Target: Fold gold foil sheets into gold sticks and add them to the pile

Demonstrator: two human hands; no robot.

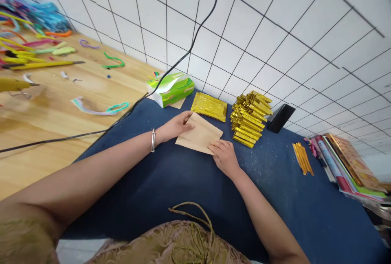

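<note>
The person has a brown paper sheet [197,135] in both hands, at the centre of the frame over the dark blue table [189,182]. The left hand [180,125] grasps its upper-left edge, thumb laid across the top face. The fingers of the right hand [225,156] lie together over the lower-right corner and appear to grip it, though the thumb there is mostly hidden (whether the sheet touches the table cannot be told from this angle).

Holding opposite ends seems a sound way to control thin paper. For good handling, the pull between the hands should be light and even; too much would likely crease or tear a corner, too little would let the middle sag. Lining up the edges before pressing anything down would probably give a cleaner result, and spreading the right fingers along the edge would steady it better than a bunched grip.

Room matters too. The flat gold packet [209,107] lies just beyond the sheet, with the pile of gold strips [249,119] to its right, so sweeping outward on that side could plausibly knock the pile. The bare cloth at the lower centre looks safer for working.
</note>
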